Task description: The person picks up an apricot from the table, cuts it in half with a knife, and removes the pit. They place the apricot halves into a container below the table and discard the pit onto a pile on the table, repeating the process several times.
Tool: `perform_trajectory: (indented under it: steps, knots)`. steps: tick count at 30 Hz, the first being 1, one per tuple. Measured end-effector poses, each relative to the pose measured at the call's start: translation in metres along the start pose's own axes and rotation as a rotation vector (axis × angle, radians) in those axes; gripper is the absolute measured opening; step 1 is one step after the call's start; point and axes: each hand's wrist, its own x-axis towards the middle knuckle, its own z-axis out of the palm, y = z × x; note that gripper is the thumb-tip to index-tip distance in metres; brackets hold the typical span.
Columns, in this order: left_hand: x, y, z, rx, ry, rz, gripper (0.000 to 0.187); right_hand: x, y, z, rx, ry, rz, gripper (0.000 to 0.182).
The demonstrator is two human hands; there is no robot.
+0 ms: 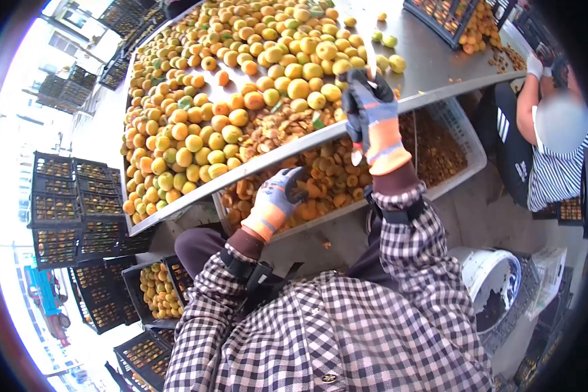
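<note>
Gripping a knife (357, 155) blade-down at the worktop (431, 55) edge, the right hand (372, 117) is clenched; the left hand (277, 199) curls over halved apricots (326, 179) in the crate (467, 147) below. A slip could nick that glove, being near the blade.

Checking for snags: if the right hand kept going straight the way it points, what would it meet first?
Probably the heap of yellow-orange fruit on the metal table: the right hand points up over its edge, knife in grip. Depth is unclear.
</note>
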Motion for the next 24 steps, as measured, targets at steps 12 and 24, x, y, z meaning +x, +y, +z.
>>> perform_trajectory:
  steps: [12, 24]
  knots:
    - [0.150, -0.063, -0.103, 0.646, 0.298, 0.138, 0.037, 0.003, 0.006, 0.005, 0.048, -0.038, 0.044, 0.013]
    - [0.133, -0.070, -0.104, 0.202, 0.427, 0.117, 0.049, 0.000, 0.016, 0.015, -0.005, -0.133, 0.098, 0.011]
